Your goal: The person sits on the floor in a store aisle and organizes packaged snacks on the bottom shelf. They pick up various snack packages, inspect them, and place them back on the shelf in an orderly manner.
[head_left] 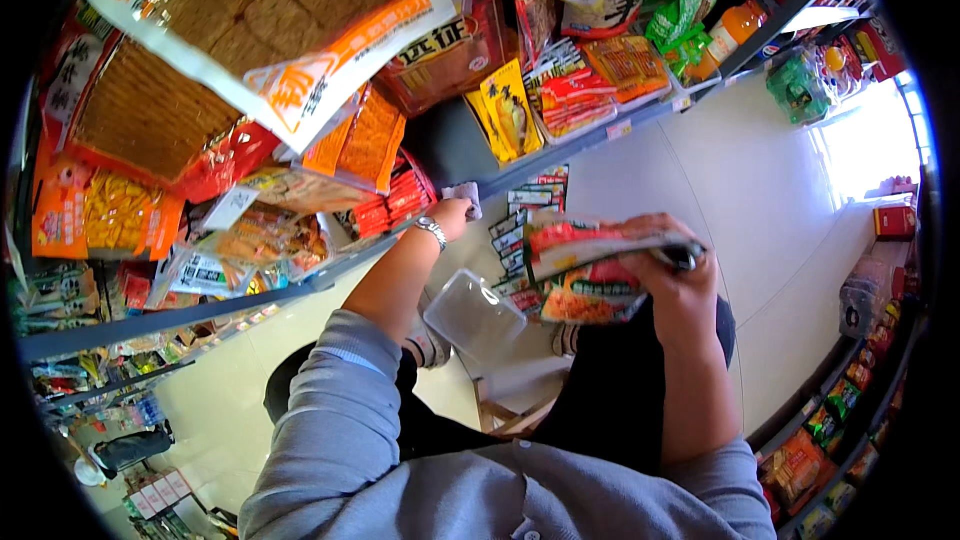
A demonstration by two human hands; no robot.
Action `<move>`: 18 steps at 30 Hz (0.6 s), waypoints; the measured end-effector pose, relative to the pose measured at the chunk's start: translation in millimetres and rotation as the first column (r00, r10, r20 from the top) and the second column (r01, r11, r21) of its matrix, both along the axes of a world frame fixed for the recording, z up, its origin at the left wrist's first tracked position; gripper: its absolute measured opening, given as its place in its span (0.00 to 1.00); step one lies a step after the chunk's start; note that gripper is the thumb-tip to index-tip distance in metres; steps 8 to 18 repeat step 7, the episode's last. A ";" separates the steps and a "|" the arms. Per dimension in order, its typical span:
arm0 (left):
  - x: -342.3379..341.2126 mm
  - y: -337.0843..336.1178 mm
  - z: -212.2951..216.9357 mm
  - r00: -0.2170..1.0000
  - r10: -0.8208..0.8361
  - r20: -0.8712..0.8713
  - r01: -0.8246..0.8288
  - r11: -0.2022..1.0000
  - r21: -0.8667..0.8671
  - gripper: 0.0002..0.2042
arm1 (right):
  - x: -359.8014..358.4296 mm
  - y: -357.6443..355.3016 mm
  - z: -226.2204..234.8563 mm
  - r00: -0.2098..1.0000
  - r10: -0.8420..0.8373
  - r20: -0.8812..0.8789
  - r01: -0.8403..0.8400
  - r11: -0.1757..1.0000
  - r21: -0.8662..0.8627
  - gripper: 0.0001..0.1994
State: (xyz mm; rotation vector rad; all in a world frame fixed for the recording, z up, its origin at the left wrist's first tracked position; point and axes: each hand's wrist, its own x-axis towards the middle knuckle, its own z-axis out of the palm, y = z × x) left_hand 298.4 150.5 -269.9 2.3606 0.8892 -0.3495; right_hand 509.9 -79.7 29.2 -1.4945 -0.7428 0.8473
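My left hand [452,218], with a metal watch at the wrist, is closed on a small greyish cloth [463,197] at the front edge of the shelf [545,154]. Beside it on the shelf stand red snack packets [397,197] and a yellow packet [503,112], with a bare dark patch of shelf between them. Off to the right, my right hand [678,275] grips several snack packets [590,292], red and green, stacked together above the floor. Below lies an uncovered clear plastic box [475,315]. Rows of flat packets [517,250] lie on the floor by the shelf.
Large bags of brown slabs [290,10] hang or stand close at the upper left. An orange-drink bottle [735,32] is on the shelf further right. Another stocked shelf [850,410] runs along the right. Part of a wooden stool [510,420] shows between my legs.
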 end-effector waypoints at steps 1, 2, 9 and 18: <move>-10.8 -6.6 -4.2 0.999 -0.039 0.018 0.039 0.999 -0.006 0.08 | -1.5 0.2 -0.4 1.000 -0.007 -0.009 0.007 1.000 0.012 0.07; -21.3 -14.2 -8.6 0.996 -0.077 0.036 0.078 0.997 -0.012 0.08 | -3.3 -0.8 -1.5 1.000 -0.014 -0.018 0.014 1.000 0.023 0.06; -62.4 -52.7 24.6 0.988 0.154 0.009 -0.154 0.982 0.114 0.12 | -2.2 -9.4 -2.0 0.999 -0.043 0.027 0.042 0.999 0.016 0.05; -62.4 -52.7 24.6 0.988 0.154 0.009 -0.154 0.982 0.114 0.12 | -2.2 -9.4 -2.0 0.999 -0.043 0.027 0.042 0.999 0.016 0.05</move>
